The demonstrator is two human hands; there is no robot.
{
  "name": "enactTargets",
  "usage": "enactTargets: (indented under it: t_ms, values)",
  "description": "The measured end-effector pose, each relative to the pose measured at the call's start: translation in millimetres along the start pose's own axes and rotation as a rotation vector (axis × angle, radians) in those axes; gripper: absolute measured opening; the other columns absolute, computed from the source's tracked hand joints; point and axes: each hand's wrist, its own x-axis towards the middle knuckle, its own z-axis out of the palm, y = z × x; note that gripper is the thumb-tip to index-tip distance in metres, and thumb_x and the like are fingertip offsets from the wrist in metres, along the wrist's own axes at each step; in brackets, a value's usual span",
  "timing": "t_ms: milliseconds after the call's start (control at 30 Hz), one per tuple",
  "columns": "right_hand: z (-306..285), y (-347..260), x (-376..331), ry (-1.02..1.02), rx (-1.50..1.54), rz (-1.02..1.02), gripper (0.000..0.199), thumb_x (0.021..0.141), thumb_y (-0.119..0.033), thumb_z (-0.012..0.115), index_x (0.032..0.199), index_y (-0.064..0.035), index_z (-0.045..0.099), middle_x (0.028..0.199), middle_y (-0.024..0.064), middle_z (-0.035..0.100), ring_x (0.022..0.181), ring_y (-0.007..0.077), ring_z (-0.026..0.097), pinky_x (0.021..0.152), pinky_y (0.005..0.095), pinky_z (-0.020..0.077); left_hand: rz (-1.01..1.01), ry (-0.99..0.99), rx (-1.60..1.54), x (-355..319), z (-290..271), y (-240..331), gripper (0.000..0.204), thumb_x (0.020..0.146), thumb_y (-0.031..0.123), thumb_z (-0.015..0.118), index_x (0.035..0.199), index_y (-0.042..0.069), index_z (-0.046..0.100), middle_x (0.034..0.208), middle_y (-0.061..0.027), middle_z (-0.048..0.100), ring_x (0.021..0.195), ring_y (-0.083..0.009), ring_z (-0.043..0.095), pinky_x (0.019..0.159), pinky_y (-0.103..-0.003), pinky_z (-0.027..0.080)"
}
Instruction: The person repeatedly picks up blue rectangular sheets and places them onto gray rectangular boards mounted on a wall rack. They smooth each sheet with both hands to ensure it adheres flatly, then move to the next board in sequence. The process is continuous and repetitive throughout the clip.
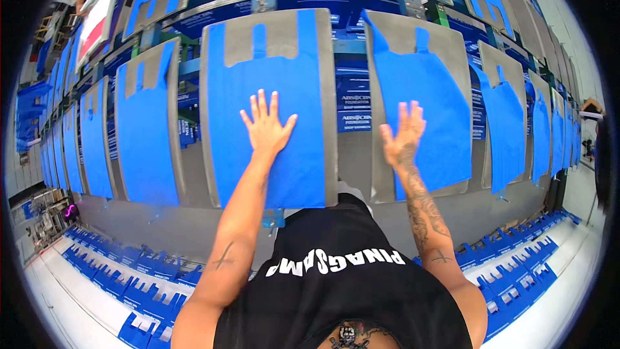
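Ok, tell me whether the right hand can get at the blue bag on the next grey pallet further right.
Probably yes. The right hand lies flat on its own blue bag, and the blue bag on the neighbouring grey pallet hangs just beyond, with nothing between them; a sideways stretch looks enough.

A black sleeveless top is worn, printed across the front with a line of white block lettering. Both arms are left bare. The left hand (266,128) is unmarked, with a small dark cross-shaped tattoo on the forearm. The right hand (404,134) and forearm are covered by dense dark tattoo work.
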Motion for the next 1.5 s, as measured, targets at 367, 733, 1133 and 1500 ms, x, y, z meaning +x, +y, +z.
enactTargets:
  t_ms: [367,733,1133,1500]
  values:
    - [-80.5,329.4,-102.0,-0.002,0.146,0.964,0.071,0.094,-0.055,0.061,0.141,-0.0023,0.052,0.139,0.0248,0.055,0.13,0.0379,0.052,0.11,0.046,0.0399,0.064,-0.054,0.049,-20.9,3.3,47.5,0.083,0.093,0.06,0.054,0.158,0.017,0.027,0.167,-0.0145,0.014,0.153,-0.0356,0.013,0.117,-0.068,0.006]
    - [-101.4,321.0,-148.7,-0.054,0.287,0.618,0.039,0.082,-0.015,0.078,0.117,-0.0035,0.067,0.088,0.0072,0.072,0.08,0.0175,0.068,0.074,0.0315,0.0538,0.459,0.094,-0.417,-141.4,-29.2,181.4,0.055,0.075,0.019,0.076,0.126,0.008,0.059,0.124,-0.0162,0.059,0.116,-0.0356,0.055,0.096,-0.046,0.044]
    - [-147.9,326.4,-112.2,-0.248,1.254,0.533,0.033,0.087,-0.002,0.064,0.12,0.0027,0.066,0.09,0.0067,0.071,0.083,0.0143,0.069,0.074,0.0251,0.0555,0.529,0.072,-0.451,-237.3,34.6,272.3,0.029,0.075,0.018,0.081,0.102,0.012,0.072,0.118,-0.0073,0.06,0.093,-0.0245,0.059,0.082,-0.041,0.048]
    - [-192.7,325.9,-38.1,-0.144,1.182,0.455,0.022,0.093,-0.011,0.07,0.111,0.0004,0.071,0.097,0.0074,0.073,0.083,0.0126,0.069,0.068,0.0231,0.0548,0.357,0.113,-0.694,-207.0,-17.2,335.7,0.046,0.084,0.02,0.076,0.119,0.001,0.053,0.125,-0.0168,0.059,0.092,-0.0352,0.066,0.081,-0.043,0.054]
